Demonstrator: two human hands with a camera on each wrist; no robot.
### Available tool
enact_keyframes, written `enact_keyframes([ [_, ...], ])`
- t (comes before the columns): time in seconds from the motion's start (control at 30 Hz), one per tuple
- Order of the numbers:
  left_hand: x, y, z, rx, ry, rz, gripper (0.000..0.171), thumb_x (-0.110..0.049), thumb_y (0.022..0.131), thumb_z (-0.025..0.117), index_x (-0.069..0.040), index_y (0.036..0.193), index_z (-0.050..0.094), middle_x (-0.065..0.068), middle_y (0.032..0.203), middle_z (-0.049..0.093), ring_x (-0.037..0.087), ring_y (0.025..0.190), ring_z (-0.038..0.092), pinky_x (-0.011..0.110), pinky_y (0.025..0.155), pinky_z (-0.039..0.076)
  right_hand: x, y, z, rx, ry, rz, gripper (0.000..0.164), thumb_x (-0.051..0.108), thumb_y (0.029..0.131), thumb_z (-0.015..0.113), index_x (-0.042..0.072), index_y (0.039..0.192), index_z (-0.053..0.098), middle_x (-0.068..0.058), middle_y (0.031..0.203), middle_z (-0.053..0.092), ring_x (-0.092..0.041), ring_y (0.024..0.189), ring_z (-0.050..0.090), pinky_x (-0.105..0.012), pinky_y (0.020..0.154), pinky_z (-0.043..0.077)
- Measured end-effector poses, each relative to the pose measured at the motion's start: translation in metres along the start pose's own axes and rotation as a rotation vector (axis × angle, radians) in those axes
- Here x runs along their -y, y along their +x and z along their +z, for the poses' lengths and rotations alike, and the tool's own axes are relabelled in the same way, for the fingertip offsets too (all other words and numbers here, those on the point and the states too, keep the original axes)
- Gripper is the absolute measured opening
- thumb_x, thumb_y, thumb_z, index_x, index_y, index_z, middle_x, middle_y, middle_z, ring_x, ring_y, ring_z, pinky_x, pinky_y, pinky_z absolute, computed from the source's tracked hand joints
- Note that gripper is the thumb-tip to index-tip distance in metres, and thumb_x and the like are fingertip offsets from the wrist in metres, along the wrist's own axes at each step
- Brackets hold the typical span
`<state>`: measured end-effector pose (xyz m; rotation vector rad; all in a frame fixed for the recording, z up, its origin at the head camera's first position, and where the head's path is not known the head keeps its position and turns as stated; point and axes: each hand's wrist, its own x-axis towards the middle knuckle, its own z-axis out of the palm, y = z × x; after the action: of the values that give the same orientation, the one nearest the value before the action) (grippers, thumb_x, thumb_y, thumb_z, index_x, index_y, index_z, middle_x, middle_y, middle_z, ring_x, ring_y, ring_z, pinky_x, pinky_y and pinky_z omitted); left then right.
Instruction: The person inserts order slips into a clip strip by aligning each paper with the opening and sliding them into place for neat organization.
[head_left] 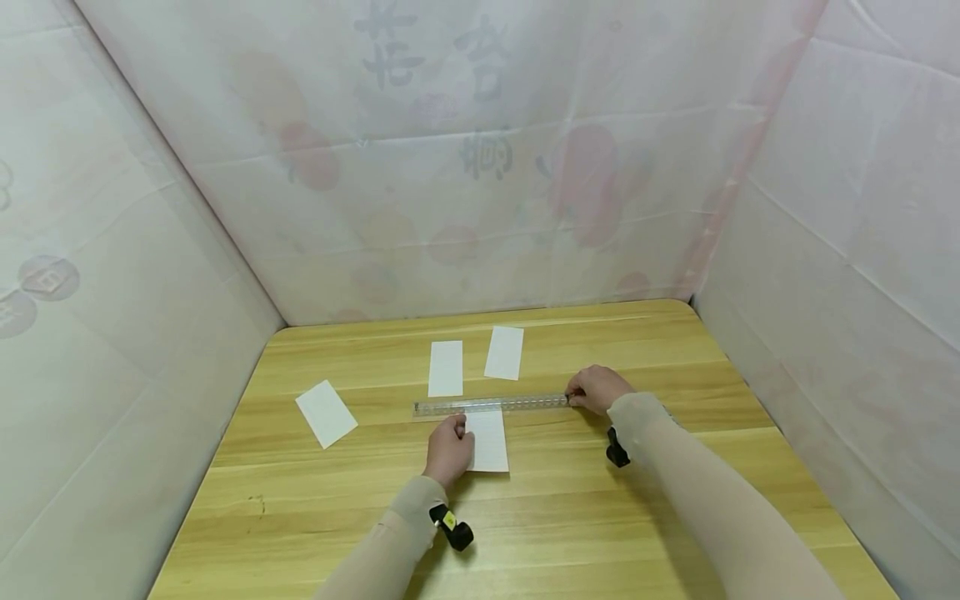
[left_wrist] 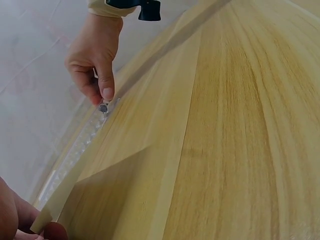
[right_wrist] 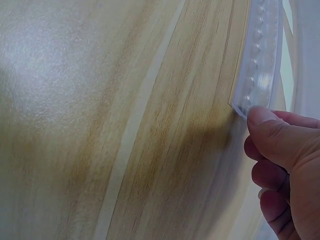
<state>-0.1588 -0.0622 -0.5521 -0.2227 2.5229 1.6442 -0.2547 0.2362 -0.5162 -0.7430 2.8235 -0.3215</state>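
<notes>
My left hand (head_left: 448, 452) pinches the left edge of a white paper card (head_left: 489, 446) between thumb and fingers. In the left wrist view the card (left_wrist: 60, 200) is seen nearly edge-on, casting a shadow on the wood. A long, clear, ruler-like plastic strip (head_left: 525, 404) lies across the card's far edge, with a row of small bumps along its length. At the strip's right end my right hand (head_left: 597, 388) grips it, the thumb on top in the right wrist view and the other fingers curled.
Two white cards, one upright (head_left: 446, 368) and one slightly tilted (head_left: 504, 352), lie beyond the strip. Another card (head_left: 326, 414) rests at an angle on the left. Printed cloth walls (head_left: 450, 208) enclose the wooden table (head_left: 577, 517) at the back and sides.
</notes>
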Motion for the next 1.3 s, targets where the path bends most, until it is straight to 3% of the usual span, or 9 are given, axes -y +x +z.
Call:
enact_keyframes([
  [0.63,-0.0019,0.0009,0.0041,0.018,-0.013,0.002,0.040,-0.005,0.095,0.054,0.005,0.133,0.051,0.006,0.082,0.050,0.016,0.066,0.039,0.034,0.066,0.037,-0.0048,0.0021,0.0063,-0.012,0.005,-0.015,0.009,0.017,0.084,0.074,0.019,0.092,0.076,0.008,0.084,0.069,-0.008,0.072,0.061,-0.033,0.068,0.052],
  [1.3,-0.0058,0.0005,0.0081,-0.007,0.009,0.013,0.040,-0.005,0.093,0.055,0.006,0.131,0.053,0.005,0.088,0.053,0.020,0.081,0.047,0.036,0.073,0.041,-0.0032,0.0023,0.0034,0.012,0.010,0.000,0.008,0.018,0.085,0.073,0.019,0.093,0.075,0.008,0.084,0.068,-0.009,0.074,0.061,-0.035,0.069,0.052],
])
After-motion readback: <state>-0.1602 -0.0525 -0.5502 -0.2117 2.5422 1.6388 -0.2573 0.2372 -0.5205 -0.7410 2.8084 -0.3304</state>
